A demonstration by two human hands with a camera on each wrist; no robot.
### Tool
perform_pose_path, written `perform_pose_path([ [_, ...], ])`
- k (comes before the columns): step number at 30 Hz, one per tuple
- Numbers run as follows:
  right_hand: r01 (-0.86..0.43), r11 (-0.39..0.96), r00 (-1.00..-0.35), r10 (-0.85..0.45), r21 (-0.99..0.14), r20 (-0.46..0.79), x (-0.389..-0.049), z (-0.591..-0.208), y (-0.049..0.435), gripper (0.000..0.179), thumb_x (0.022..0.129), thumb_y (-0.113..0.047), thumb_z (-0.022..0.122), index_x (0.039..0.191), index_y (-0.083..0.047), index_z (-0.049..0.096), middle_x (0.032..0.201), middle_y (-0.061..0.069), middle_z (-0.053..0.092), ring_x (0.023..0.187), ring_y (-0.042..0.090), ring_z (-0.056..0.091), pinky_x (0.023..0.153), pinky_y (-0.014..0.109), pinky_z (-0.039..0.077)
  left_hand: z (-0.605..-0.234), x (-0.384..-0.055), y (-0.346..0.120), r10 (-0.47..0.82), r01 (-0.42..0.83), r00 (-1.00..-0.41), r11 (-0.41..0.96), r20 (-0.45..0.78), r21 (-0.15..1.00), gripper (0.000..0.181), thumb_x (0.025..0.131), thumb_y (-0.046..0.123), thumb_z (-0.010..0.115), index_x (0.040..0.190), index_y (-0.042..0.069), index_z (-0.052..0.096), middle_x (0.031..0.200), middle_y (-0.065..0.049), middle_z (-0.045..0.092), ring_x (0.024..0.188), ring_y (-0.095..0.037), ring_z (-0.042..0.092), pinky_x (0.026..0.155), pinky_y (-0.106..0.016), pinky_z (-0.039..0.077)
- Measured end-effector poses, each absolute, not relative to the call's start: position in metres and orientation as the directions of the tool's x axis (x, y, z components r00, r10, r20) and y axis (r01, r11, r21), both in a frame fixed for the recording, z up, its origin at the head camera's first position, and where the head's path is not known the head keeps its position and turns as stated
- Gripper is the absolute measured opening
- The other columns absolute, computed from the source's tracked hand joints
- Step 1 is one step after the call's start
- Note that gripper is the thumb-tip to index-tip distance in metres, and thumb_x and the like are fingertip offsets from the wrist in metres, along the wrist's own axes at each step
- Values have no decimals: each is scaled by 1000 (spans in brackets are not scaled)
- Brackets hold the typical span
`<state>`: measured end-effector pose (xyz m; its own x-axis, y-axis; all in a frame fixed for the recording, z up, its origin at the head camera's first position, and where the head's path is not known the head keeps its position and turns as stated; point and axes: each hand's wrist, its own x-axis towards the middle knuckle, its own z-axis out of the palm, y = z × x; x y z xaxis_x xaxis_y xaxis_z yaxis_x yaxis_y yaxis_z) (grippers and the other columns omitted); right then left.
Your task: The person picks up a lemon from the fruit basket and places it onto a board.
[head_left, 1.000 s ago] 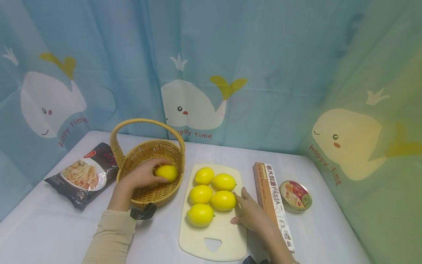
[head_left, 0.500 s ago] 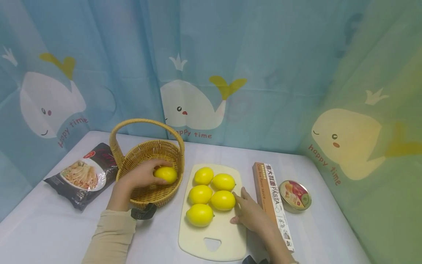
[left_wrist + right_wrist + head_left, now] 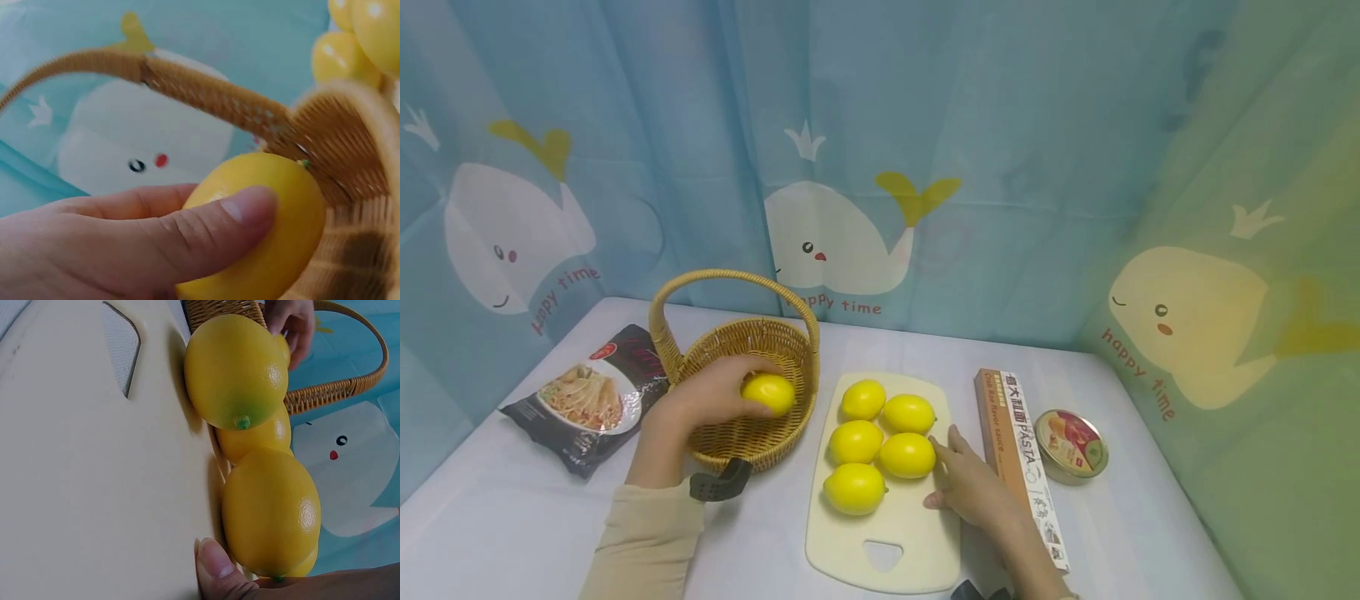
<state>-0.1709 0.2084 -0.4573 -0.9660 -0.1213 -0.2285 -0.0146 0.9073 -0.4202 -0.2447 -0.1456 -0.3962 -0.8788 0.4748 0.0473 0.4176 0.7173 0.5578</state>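
A yellow lemon [image 3: 772,394] is in the grip of my left hand [image 3: 715,395], over the inside of the wicker basket [image 3: 726,340]. In the left wrist view the thumb presses the near side of this lemon [image 3: 290,231], and most of the fingers are hidden behind it. Several more lemons lie grouped on the cream cutting board [image 3: 842,550]. My right hand [image 3: 976,490] rests at the board's right side with fingers extended beside a lemon [image 3: 907,456]. Its thumb lies against the board in the right wrist view; whether the fingertips touch that lemon, I cannot tell.
A black noodle packet [image 3: 591,392] lies left of the basket, whose tall handle [image 3: 741,275] arches above it. To the right of the board are a long pasta box [image 3: 1018,458] and a round tin [image 3: 1072,446]. A blue curtain [image 3: 1022,208] hangs behind the table.
Over the last half second my left hand has shifted slightly left with the lemon, still over the basket. The right hand and the lemons on the board have stayed put.
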Motion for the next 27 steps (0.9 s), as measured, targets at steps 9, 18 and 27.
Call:
perform_pose_path([
  [9, -9, 910, -965, -117, -414, -236, -171, -457, 207, 88, 63, -30, 83, 141, -13, 46, 155, 24, 18, 138, 44, 28, 108, 59, 31, -372, -227, -134, 451, 401, -892, 762, 29, 509, 46, 76, 30, 78, 119, 20, 62, 111, 7, 64, 100, -14, 57, 91, -38, 48],
  [18, -20, 913, -966, -124, -408, -229, -171, -457, 208, 87, 63, -29, 84, 141, -12, 47, 154, 24, 19, 138, 44, 29, 108, 59, 31, -352, -206, -117, 442, 397, -897, 786, 19, 474, 43, 75, 32, 78, 113, 19, 63, 105, 7, 64, 93, -14, 55, 85, -36, 47],
  [27, -23, 905, -967, -127, -425, -220, -171, -456, 207, 88, 64, -28, 83, 141, -11, 46, 154, 25, 19, 139, 43, 28, 110, 58, 30, -351, -201, -101, 476, 428, -879, 773, 18, 468, 40, 74, 31, 76, 111, 21, 65, 103, 10, 64, 90, -11, 54, 83, -32, 46],
])
